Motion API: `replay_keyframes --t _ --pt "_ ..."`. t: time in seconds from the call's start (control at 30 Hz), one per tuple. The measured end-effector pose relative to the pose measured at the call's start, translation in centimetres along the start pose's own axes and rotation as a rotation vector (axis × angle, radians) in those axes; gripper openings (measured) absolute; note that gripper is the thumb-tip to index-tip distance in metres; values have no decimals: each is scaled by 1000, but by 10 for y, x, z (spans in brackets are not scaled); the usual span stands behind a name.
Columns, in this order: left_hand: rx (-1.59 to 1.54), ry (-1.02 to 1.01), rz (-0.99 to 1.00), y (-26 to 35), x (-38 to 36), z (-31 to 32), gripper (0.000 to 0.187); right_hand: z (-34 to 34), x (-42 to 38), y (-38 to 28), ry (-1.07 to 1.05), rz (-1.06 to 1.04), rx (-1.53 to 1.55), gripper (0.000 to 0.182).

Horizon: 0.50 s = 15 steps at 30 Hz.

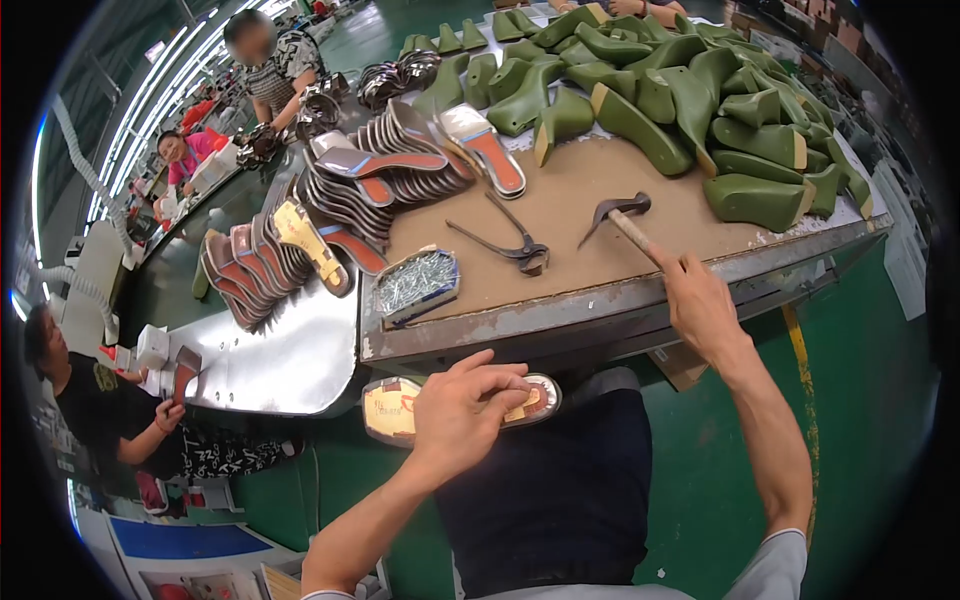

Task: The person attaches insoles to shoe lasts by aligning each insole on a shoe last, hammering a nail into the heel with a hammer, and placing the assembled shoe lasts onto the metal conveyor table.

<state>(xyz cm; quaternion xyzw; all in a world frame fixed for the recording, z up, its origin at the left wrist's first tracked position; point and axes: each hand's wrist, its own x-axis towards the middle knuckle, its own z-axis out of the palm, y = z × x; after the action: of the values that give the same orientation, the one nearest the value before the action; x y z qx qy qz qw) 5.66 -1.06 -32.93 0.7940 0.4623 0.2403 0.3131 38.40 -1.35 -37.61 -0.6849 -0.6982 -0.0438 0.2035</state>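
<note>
My right hand [695, 300] is closed around the wooden handle of a hammer [634, 232], whose dark head is over the brown board on the workbench. Near my lap, my left hand [468, 412] is above a shoe sole piece [390, 408] with a yellowish bottom and handwritten marks. Its thumb and fingers are pinched together; whatever is between them is too small to make out. My left hand hides the middle of the sole piece. On the bench lie metal pincers [527, 255] with spread handles, beside an open box of nails [418, 285].
Green shoe lasts [650, 95] are heaped at the back right of the workbench [560, 315]. Rows of insoles [385, 165] stand at the left, one yellow sole [308, 245] on top. A person [110, 400] holds a brown piece at far left; other people sit behind.
</note>
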Motion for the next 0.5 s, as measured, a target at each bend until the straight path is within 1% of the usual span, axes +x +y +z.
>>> replay_keyframes --t 0.07,0.1,0.13,0.2,0.3,0.37,0.47,0.5 --pt "15 14 4 -3 -1 2 10 -3 -20 -16 218 19 276 50" --pt "4 13 4 -2 -1 1 10 -15 -33 -29 235 45 483 47" --pt "-6 12 2 1 -1 0 9 -30 -52 -48 108 237 722 47" --pt "-18 20 2 2 -3 0 9 -51 -84 -67 -23 326 880 46" --pt "-24 33 26 1 -3 0 8 -67 -105 -72 18 53 701 46" --pt "-29 28 44 1 -3 0 7 -78 -109 -76 64 -61 647 48" --pt "-16 69 150 1 -4 0 8 -94 -112 -85 -12 -59 634 51" --pt "-18 71 167 1 -3 -1 8 -99 -108 -90 5 -131 556 52"
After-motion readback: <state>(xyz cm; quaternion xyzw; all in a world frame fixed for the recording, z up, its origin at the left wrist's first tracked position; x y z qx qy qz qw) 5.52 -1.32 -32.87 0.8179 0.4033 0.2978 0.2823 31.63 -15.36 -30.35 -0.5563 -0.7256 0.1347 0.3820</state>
